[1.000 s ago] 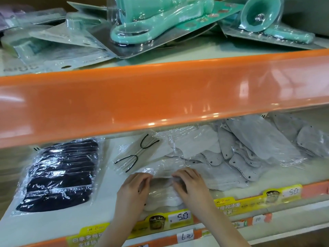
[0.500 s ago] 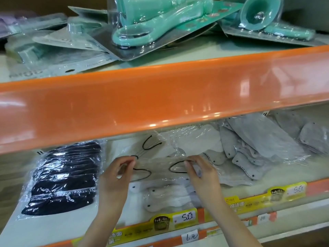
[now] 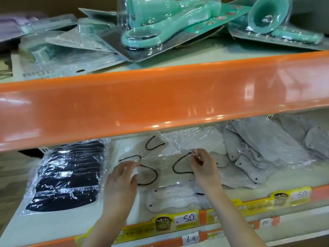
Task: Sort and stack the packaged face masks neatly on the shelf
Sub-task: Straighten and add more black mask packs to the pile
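Spanning the whole view, a glossy orange shelf edge [image 3: 160, 106] fronts the upper level, where mint-green plastic tools in clear blister packs [image 3: 170, 27] lie in a loose heap. Below it, the pale lower shelf [image 3: 58, 223] carries the face masks. At its right sits a sprawling pile of grey masks in crinkled clear wrap [image 3: 263, 150], some overlapping and tilted. At its left lies a flat clear bag of black masks [image 3: 69, 175], apart from the hands. Between these two, a clear plastic packet of white masks with black ear loops [image 3: 165, 168] is held just above another white mask packet [image 3: 174, 196] that rests near the shelf's front edge. The left hand [image 3: 122, 177] grips the left side of the held packet, fingers curled toward a black loop, while the right hand [image 3: 203, 166] pinches the packet's upper right edge between thumb and fingertips, its fingers bent close together. Along the front of the lower shelf runs a yellow price strip [image 3: 185, 220] with small tags reading 5.0, and a handwritten white label [image 3: 191, 238] sits underneath.
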Demonstrator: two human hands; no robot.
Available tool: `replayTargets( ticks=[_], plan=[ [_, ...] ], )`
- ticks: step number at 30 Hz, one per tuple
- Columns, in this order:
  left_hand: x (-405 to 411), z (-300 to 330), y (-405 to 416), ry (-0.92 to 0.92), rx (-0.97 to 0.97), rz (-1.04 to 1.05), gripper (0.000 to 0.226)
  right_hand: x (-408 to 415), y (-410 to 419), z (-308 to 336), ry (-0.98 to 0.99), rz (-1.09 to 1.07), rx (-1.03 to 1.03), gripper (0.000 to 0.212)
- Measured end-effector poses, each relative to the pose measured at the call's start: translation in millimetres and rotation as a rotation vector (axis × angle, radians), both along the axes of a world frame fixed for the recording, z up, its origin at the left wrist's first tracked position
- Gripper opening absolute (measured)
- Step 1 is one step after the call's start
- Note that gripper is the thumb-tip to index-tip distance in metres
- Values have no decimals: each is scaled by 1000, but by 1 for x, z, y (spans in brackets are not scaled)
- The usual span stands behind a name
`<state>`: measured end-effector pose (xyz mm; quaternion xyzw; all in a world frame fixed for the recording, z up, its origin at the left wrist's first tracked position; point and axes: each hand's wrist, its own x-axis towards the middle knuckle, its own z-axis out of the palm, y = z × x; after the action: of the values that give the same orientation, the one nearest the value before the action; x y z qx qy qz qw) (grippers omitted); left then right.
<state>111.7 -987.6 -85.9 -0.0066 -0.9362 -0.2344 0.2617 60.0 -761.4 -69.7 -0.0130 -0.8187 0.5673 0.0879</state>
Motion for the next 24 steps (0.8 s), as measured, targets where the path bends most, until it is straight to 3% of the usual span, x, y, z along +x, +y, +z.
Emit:
replayTargets(
  ticks=[3,6,10,14,17,20,24],
  plan=[
    [2,-10,22,-18,-57,-146,21,-2,-6,4,-5,105,217,12],
    [1,-18,43,-88,-103,-244,25,1,-7,2,42,144,304,28],
    [-6,-29,55,-116,-167,-196,32,12,11,-10,169,125,442,27],
    [-12,-35,59,-155,-222,-148,36,24,40,-16,105,166,531,44],
    [-19,-33,64,-201,-198,-149,35,32,59,-21,-19,290,624,52],
    [-22,-33,74,-246,-174,-182,41,34,69,-29,-30,333,681,57],
    [-25,-28,93,-262,-2,-218,55,34,72,-40,26,280,732,51]
  ],
)
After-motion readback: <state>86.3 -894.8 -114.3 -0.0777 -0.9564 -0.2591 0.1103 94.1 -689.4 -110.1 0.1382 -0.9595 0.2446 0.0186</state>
